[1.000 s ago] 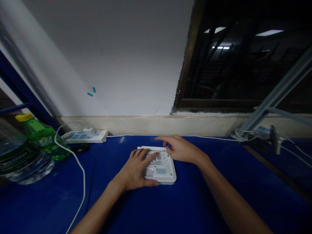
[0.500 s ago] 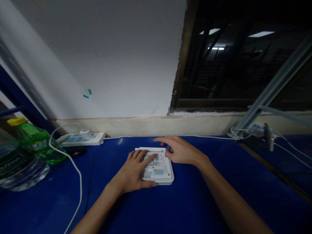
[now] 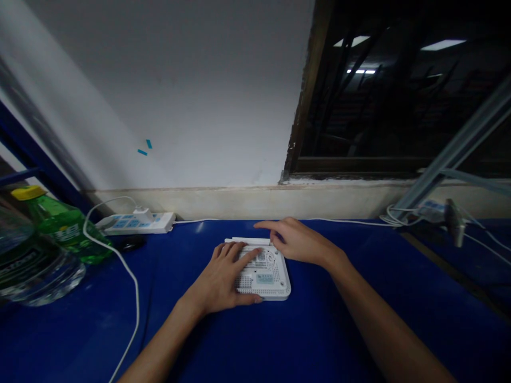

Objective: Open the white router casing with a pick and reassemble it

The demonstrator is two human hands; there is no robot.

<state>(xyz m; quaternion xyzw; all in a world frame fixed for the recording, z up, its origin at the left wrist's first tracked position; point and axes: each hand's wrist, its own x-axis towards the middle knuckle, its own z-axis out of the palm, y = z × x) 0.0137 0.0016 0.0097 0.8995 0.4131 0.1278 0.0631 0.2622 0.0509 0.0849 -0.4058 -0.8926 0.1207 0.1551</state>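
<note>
A white router (image 3: 266,276) lies upside down on the blue table (image 3: 311,330), its vented underside and a small label facing up. My left hand (image 3: 222,279) lies flat on the router's left half, fingers spread, pressing it down. My right hand (image 3: 296,242) is at the router's far right corner, index finger stretched out over the folded white antenna (image 3: 245,240) along the back edge, the other fingers curled at the corner. What they touch there is hidden.
A white power strip (image 3: 136,223) with a plugged charger sits at the back left; its white cable (image 3: 130,282) runs toward me. A green bottle (image 3: 59,226) and a clear water bottle (image 3: 27,271) lie at left. Cables and a metal strut (image 3: 439,213) are at right.
Only the camera view has shifted slightly; both hands stay in the same place on the router.
</note>
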